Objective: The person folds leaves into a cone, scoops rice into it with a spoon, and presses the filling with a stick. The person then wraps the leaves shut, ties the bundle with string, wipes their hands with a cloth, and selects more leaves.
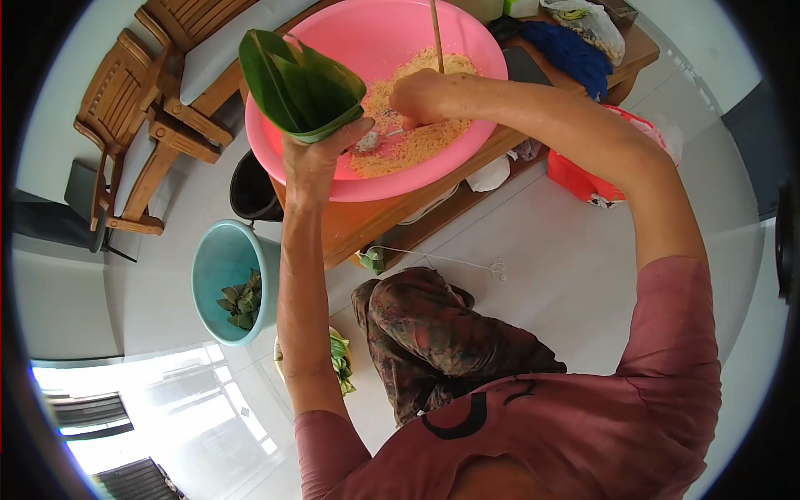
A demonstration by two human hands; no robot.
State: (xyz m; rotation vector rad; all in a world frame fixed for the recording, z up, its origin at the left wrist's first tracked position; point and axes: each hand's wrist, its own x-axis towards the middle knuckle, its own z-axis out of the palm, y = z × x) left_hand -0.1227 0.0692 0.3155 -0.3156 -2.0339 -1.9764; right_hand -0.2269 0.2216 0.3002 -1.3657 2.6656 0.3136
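My left hand (321,158) holds green leaves (302,87) folded into an open cone, over the left side of a large pink basin (375,190). Yellowish grain (417,152) lies in the basin. Low over the grain, my right hand (414,98) has its fingers curled round the handle of a spoon (367,143), whose bowl carries something pale near my left hand's thumb. A thin stick (437,33) stands up in the basin behind my right hand.
The basin rests on a wooden table (350,233). Left of my legs are a teal bucket (200,283) with wrapped leaf bundles, a black bin (250,187) and wooden chairs (112,92). A red bag (575,173) sits at the right.
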